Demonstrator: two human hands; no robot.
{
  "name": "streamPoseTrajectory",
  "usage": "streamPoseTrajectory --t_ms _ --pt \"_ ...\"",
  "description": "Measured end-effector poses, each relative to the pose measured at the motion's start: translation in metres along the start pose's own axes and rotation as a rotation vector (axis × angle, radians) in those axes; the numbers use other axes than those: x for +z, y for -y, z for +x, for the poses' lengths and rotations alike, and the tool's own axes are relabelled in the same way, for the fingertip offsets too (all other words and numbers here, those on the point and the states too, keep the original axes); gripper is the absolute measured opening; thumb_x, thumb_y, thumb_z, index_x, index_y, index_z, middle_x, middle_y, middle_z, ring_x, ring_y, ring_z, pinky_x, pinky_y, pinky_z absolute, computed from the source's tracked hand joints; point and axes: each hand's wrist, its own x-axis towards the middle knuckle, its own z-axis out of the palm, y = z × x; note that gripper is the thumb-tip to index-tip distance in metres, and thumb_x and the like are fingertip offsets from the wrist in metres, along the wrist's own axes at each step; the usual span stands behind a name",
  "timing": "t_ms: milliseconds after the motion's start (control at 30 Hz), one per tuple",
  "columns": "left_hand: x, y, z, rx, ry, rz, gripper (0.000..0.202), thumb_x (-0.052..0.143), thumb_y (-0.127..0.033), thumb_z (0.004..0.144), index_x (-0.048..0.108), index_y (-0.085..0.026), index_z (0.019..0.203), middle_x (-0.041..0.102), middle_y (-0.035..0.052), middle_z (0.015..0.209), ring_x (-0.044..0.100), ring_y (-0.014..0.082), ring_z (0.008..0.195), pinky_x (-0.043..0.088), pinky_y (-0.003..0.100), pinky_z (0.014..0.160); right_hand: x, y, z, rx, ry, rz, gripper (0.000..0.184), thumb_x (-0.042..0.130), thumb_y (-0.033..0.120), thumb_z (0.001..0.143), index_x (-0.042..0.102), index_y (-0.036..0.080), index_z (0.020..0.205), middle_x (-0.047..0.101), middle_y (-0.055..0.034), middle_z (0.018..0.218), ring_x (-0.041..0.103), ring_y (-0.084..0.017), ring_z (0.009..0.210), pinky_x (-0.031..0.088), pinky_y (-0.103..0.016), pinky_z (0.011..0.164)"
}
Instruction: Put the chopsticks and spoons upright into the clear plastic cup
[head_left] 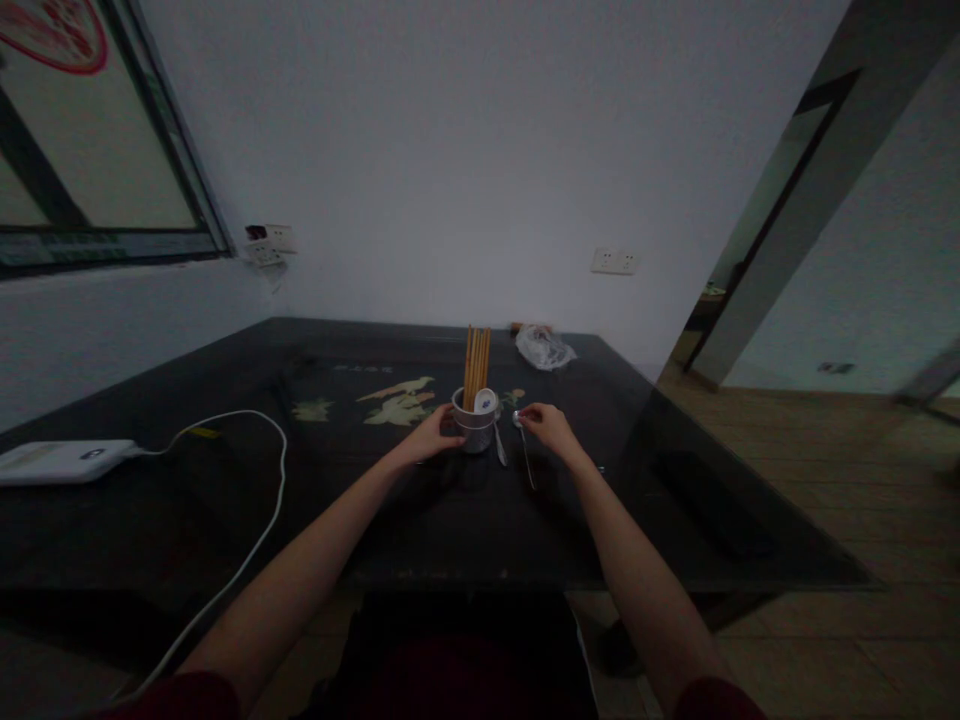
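A small metal holder cup stands on the dark table. It holds a bunch of wooden chopsticks and a white spoon. My left hand curls against the cup's left side. My right hand pinches the bowl end of a metal spoon that lies on the table just right of the cup. A second metal spoon lies between that one and the cup.
A crumpled clear plastic bag lies at the table's far edge. A white device with a white cable sits at the left. Wall sockets are behind. A doorway opens at the right.
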Motion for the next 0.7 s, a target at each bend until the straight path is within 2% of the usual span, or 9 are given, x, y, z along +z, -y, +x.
streamPoseTrajectory --t_ms 200,300,400,500,600,700 --pt "0.003 0.001 -0.001 -0.02 0.006 0.0 0.077 0.078 -0.023 0.059 0.043 -0.015 0.127 0.049 0.0179 0.133 0.047 0.0313 0.123 0.035 0.052 0.104 0.0 0.001 -0.008 0.188 0.042 -0.31 0.025 0.055 0.038 0.085 0.068 0.02 0.094 0.069 -0.0109 0.101 0.064 -0.025 0.095 0.045 -0.029 0.072" --pt "0.004 0.003 0.0 -0.029 0.0 0.004 0.079 0.079 -0.024 0.058 0.042 -0.016 0.127 0.048 0.018 0.134 0.046 0.031 0.124 0.033 0.051 0.105 0.006 0.006 -0.013 0.177 0.117 -0.409 0.03 0.05 0.042 0.087 0.067 0.019 0.097 0.066 -0.013 0.107 0.062 -0.025 0.099 0.046 -0.031 0.076" --pt "0.005 0.003 0.0 -0.039 -0.01 0.008 0.081 0.08 -0.026 0.057 0.042 -0.015 0.127 0.048 0.0189 0.133 0.046 0.0314 0.124 0.033 0.05 0.105 0.014 0.012 -0.016 0.136 0.132 -0.485 0.035 0.05 0.044 0.087 0.064 0.017 0.105 0.063 -0.0152 0.113 0.058 -0.027 0.106 0.045 -0.034 0.081" --pt "0.008 0.001 -0.001 -0.04 -0.019 0.018 0.08 0.08 -0.028 0.057 0.042 -0.013 0.126 0.049 0.0197 0.131 0.048 0.0312 0.122 0.035 0.049 0.104 0.02 0.017 -0.019 0.133 0.11 -0.515 0.035 0.05 0.037 0.087 0.061 0.014 0.111 0.061 -0.0166 0.116 0.055 -0.029 0.111 0.045 -0.036 0.084" --pt "0.013 -0.003 -0.004 -0.027 -0.039 0.031 0.077 0.08 -0.029 0.059 0.043 -0.013 0.124 0.052 0.0191 0.129 0.051 0.0304 0.119 0.038 0.048 0.102 0.024 0.02 -0.022 0.133 0.082 -0.494 0.03 0.045 0.026 0.088 0.061 0.013 0.11 0.062 -0.018 0.113 0.056 -0.029 0.109 0.046 -0.037 0.083" --pt "0.019 -0.005 -0.006 -0.007 -0.099 0.083 0.073 0.078 -0.031 0.061 0.044 -0.013 0.123 0.055 0.0179 0.126 0.053 0.0301 0.116 0.04 0.048 0.099 0.025 0.021 -0.021 0.132 0.058 -0.462 0.029 0.045 0.023 0.087 0.063 0.013 0.107 0.063 -0.0188 0.111 0.058 -0.03 0.107 0.046 -0.037 0.081"
